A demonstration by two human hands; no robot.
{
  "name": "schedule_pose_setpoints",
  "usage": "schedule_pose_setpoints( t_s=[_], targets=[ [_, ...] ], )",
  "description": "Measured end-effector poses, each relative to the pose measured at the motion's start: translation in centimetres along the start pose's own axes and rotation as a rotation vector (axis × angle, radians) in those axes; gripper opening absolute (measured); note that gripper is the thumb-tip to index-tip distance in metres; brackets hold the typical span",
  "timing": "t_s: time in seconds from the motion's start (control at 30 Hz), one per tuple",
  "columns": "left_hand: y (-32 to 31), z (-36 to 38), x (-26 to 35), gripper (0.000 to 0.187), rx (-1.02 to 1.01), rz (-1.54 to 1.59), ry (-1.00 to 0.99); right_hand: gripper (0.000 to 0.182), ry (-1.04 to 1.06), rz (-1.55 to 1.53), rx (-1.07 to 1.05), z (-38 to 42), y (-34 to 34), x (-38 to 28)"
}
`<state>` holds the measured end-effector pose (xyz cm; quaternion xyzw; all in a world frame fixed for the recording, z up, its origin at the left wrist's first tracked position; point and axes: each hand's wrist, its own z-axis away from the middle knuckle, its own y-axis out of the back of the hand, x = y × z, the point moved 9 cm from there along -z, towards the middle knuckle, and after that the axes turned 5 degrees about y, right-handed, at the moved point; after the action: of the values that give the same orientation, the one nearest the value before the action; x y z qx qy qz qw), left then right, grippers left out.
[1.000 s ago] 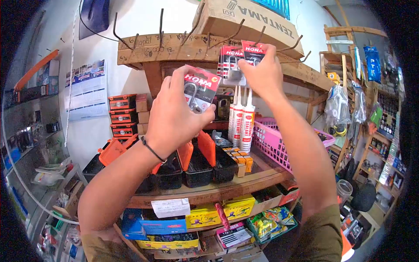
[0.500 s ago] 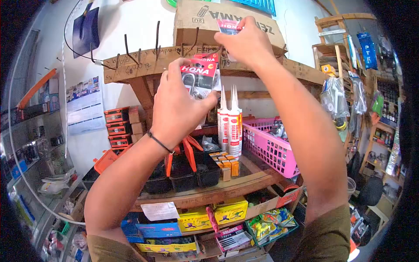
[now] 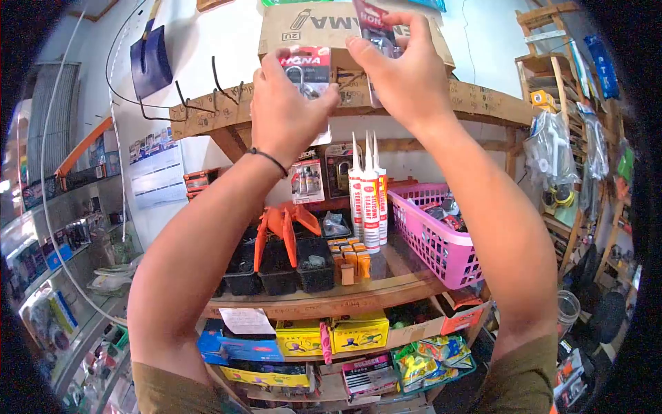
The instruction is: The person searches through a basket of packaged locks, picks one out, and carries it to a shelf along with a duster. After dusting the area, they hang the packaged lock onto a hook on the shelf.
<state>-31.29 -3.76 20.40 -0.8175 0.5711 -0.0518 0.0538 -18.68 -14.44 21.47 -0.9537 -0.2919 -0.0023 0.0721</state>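
My left hand (image 3: 286,103) is raised in front of the wooden rail, thumb and fingers closed on a carded padlock pack (image 3: 310,77) with a red and black header. A steel shackle shows through its front. Higher and to the right, my right hand (image 3: 412,76) pinches a second carded pack (image 3: 372,22) with a similar red header, tilted; its contents are partly hidden by my fingers. Both packs are near the hooks of the wooden rail (image 3: 483,103); whether either touches a hook is hidden. Below my left hand hangs a card with small bottles (image 3: 307,181), beside another padlock pack (image 3: 338,172).
A cardboard box (image 3: 310,27) rests above the rail. On the shelf below stand silicone sealant tubes (image 3: 371,214), a pink basket (image 3: 434,241), black bins (image 3: 279,279) with orange clamp-like tools (image 3: 279,228), and small orange boxes (image 3: 353,265). Bare metal hooks (image 3: 219,86) jut out at left.
My left hand has risen with its padlock pack, uncovering the hanging cards beneath. My right hand's pack has moved slightly up and tilted. The whole view has shifted a little.
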Motion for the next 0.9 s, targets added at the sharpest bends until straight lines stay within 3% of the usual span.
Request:
schedule_pose_setpoints(
  t_s=[0.17,0.33,0.43,0.67,0.83,0.9],
  targets=[
    [-1.4,-1.0,0.5,0.070,0.010,-0.159,-0.004,0.051,-0.065,0.012,-0.050,0.7,1.4,2.0],
    [-1.9,-1.5,1.4,0.076,-0.011,-0.239,0.020,0.051,-0.018,0.029,0.034,1.1,3.0,2.1],
    [-1.9,-2.2,0.7,0.075,-0.082,-0.245,0.160,0.054,-0.070,-0.041,-0.029,1.1,2.5,2.3],
    [-1.6,-2.4,0.5,0.073,-0.172,-0.287,0.268,0.047,-0.136,0.028,-0.217,1.1,1.7,1.8],
    [-1.9,-1.1,0.1,0.073,-0.313,-0.350,0.336,0.055,0.146,0.225,0.025,1.0,0.3,2.3],
    [-2.3,-0.5,-0.6,0.074,-0.294,-0.337,0.347,0.058,0.063,0.165,-0.056,0.9,-0.3,2.6]
  ],
)
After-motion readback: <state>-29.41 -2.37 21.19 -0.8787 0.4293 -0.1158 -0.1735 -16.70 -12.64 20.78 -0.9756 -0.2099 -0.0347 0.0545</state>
